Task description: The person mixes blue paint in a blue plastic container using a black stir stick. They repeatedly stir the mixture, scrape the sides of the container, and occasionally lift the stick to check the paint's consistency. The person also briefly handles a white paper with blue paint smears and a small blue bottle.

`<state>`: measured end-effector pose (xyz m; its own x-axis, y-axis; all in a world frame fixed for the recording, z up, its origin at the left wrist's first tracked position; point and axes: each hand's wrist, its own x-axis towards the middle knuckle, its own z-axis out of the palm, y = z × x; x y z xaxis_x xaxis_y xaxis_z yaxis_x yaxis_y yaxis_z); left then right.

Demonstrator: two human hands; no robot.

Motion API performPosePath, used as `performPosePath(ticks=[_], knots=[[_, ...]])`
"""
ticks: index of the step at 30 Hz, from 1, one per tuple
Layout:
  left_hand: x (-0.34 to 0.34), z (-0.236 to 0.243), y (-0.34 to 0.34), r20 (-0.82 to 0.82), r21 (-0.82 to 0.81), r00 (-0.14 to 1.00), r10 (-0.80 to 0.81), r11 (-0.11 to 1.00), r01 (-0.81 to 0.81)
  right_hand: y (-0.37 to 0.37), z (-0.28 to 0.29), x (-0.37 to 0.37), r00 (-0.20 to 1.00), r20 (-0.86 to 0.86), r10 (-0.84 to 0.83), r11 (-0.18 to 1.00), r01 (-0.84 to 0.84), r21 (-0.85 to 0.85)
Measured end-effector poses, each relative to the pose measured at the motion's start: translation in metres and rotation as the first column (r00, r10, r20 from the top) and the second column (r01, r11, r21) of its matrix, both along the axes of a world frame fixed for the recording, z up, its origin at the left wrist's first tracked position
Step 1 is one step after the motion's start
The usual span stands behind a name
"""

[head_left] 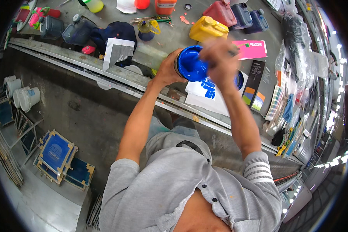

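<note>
A round tub of bright blue ink or paint (191, 69) is tilted toward me above the table edge. My left hand (168, 68) is wrapped round its left side. Over the tub's right rim, my right hand (220, 63) is blurred by motion, its fingers curled as in a fist. What it grips is smeared; a short thin end seems to stick out at its upper right. Below the tub lies white paper (199, 89) with thick blue smears (209, 92). A round blue-stained piece (239, 80) shows partly behind my right wrist.
A yellow jug (208, 29), a red jug (220, 13) and dark blue jugs (255, 21) stand behind. Right of my hand are a pink card (253, 49) and a black booklet (256, 83). Scissors (152, 18) lie farther back. Framed screens (56, 152) and white buckets (28, 97) are at left.
</note>
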<state>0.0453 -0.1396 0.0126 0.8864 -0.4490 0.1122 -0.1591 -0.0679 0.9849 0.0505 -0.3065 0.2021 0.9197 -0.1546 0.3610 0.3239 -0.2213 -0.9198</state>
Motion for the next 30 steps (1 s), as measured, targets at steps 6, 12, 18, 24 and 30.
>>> performPosePath(ticks=[6, 12, 18, 24, 30], knots=[[-0.010, 0.001, -0.007, 0.035, -0.056, 0.997, 0.071, 0.996, -0.069, -0.010, 0.013, 0.012, 0.991, -0.110, -0.072, 0.821, 0.122, 0.558], [0.000, -0.005, -0.002, 0.016, -0.052, 0.999, -0.029, 0.998, 0.030, 0.026, -0.028, 0.014, 0.850, -0.441, 0.290, 0.957, -0.255, 0.139], [0.000, -0.010, -0.006, 0.011, 0.017, 1.000, -0.008, 1.000, 0.008, -0.044, 0.010, -0.089, 0.988, 0.022, -0.155, 0.988, 0.155, 0.023], [-0.003, -0.020, -0.010, 0.048, 0.036, 0.998, -0.050, 0.998, 0.048, 0.006, -0.068, -0.367, 0.189, -0.642, -0.743, 0.437, 0.863, -0.252], [-0.005, -0.042, -0.004, -0.060, 0.033, 0.996, -0.070, 0.997, 0.072, 0.118, -0.310, -0.545, -0.653, -0.731, -0.197, 0.612, 0.501, -0.612]])
